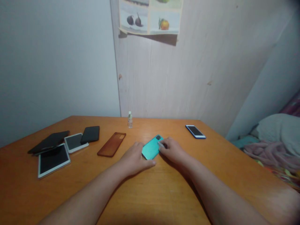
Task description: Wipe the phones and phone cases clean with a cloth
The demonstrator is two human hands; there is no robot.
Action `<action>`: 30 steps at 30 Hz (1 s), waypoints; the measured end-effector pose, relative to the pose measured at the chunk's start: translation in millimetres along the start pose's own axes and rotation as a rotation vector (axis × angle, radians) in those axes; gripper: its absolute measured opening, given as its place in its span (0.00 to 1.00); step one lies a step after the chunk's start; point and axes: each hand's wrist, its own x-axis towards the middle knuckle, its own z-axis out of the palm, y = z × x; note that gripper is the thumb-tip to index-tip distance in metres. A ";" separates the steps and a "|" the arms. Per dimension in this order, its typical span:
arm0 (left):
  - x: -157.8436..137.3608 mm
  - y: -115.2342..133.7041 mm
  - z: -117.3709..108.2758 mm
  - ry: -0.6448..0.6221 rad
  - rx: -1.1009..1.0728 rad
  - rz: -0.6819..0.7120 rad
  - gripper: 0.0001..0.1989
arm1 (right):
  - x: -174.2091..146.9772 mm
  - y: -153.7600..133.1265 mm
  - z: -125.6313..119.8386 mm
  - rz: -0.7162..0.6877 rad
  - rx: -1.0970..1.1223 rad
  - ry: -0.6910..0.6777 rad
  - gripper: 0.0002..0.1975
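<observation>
A turquoise smartphone [151, 148] lies back up on the wooden table, its dark camera block at the far right corner. My left hand [134, 158] grips the phone's left end, with the thumb along the near edge. At its right edge, my right hand [172, 149] is closed in a pinch on a small whitish piece [160, 144], which looks like cloth or tissue but is mostly hidden by the fingers. Left of the phone lies a brown phone case [112, 145], apart from both hands.
A small clear bottle [130, 120] stands near the back edge. On the left lie a white-framed tablet [54, 161], a smaller white device [75, 142], a black device [91, 134] and a dark folding cover [50, 141]. Another phone [195, 132] with blue edges lies right.
</observation>
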 end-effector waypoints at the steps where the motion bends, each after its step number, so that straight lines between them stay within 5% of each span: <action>1: -0.9 1.3 0.0 0.009 0.057 -0.003 0.28 | -0.7 -1.0 -0.4 -0.017 -0.012 -0.016 0.05; 13: -1.2 4.8 1.5 -0.024 0.188 0.006 0.18 | 6.4 19.1 -4.8 0.155 -0.069 0.130 0.11; 24: 1.3 -3.8 7.0 0.056 0.137 0.015 0.18 | -31.5 -36.9 1.2 -0.174 -0.098 -0.319 0.24; 30: 3.5 -7.7 8.4 0.054 0.077 0.035 0.24 | -18.5 -15.7 -7.3 0.095 -0.254 -0.235 0.26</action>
